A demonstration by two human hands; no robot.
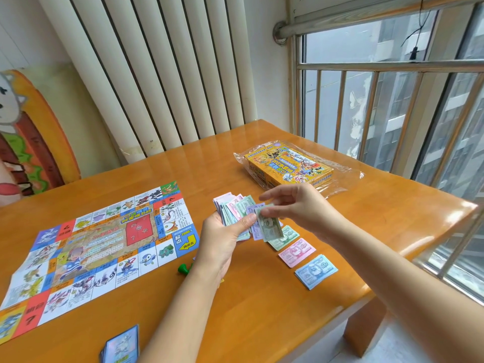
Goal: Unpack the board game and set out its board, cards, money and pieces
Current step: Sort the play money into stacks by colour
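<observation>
My left hand (pixel 222 239) grips a fanned stack of paper money (pixel 233 208) above the wooden table (pixel 262 310). My right hand (pixel 296 205) pinches one green note (pixel 268 227) at the front of that stack. Three sorted piles lie in a row below: green notes (pixel 286 238), pink notes (pixel 297 251) and blue notes (pixel 315 271). The paper game board (pixel 99 247) lies unfolded on the left. A deck of cards (pixel 121 345) sits at the near edge. A green pawn (pixel 183 268) lies beside my left wrist.
The yellow game box (pixel 288 163) rests on a clear plastic wrapper (pixel 337 179) at the far right of the table. A radiator (pixel 157 74) stands behind the table, and a railed window (pixel 392 113) runs along the right side.
</observation>
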